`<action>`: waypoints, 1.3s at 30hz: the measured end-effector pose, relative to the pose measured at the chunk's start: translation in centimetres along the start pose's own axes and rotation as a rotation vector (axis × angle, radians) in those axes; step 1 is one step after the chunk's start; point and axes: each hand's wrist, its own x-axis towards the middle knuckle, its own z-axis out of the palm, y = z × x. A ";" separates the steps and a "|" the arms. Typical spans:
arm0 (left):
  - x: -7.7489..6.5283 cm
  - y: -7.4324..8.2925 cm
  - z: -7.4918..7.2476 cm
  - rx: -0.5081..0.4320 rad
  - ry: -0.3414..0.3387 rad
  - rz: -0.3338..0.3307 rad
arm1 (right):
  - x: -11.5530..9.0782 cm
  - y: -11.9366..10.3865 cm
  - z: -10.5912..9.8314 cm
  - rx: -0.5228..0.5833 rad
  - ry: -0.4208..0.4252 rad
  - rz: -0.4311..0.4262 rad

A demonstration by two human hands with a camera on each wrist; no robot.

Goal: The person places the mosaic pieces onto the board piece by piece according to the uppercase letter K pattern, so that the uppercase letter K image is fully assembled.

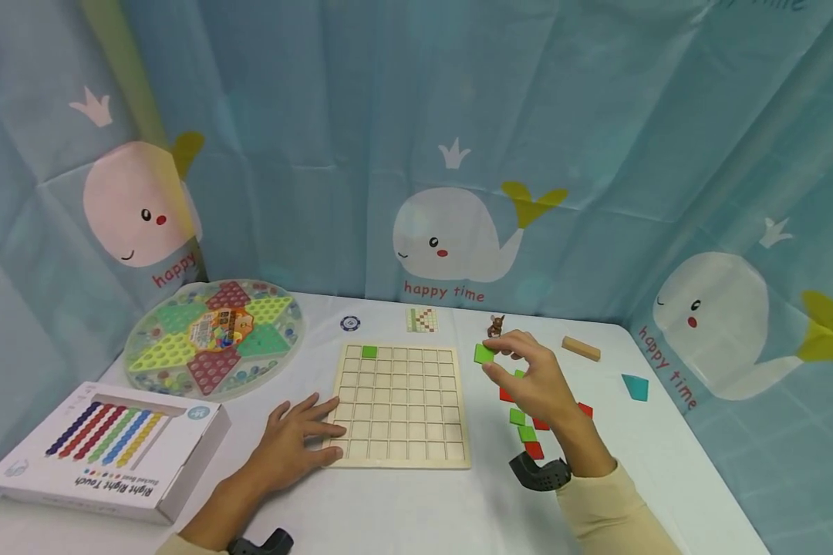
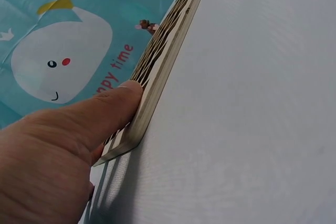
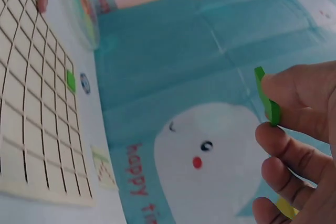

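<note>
A pale wooden grid board [image 1: 403, 408] lies on the white table, with one green square tile [image 1: 369, 352] in its top row near the left corner. My left hand [image 1: 298, 439] rests at the board's left edge, fingers spread; in the left wrist view its thumb [image 2: 118, 103] lies on the rim near a corner. My right hand [image 1: 534, 378] is raised to the right of the board. Between thumb and fingertips it pinches another green tile [image 3: 268, 98], seen nearly edge-on in the right wrist view. Loose green and red tiles [image 1: 534, 450] lie below this hand, some hidden by it.
At left are a round Chinese checkers board [image 1: 215, 335] and a white bead-toy box [image 1: 111, 451]. Behind the grid board lie a poker chip [image 1: 350, 324] and a small pattern card [image 1: 422, 320]. A small brown figurine [image 1: 496, 325], wooden block [image 1: 581, 348] and teal piece [image 1: 635, 387] stand right.
</note>
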 end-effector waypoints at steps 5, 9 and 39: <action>-0.2 0.0 0.0 0.001 -0.004 -0.003 | 1.2 -0.3 1.8 0.039 -0.010 -0.032; -0.1 -0.1 -0.1 0.005 -0.009 0.012 | 2.1 -0.5 3.3 0.077 -0.014 -0.042; 0.0 0.2 -0.3 -0.012 -0.029 -0.009 | 5.9 2.1 16.1 0.124 -0.200 0.312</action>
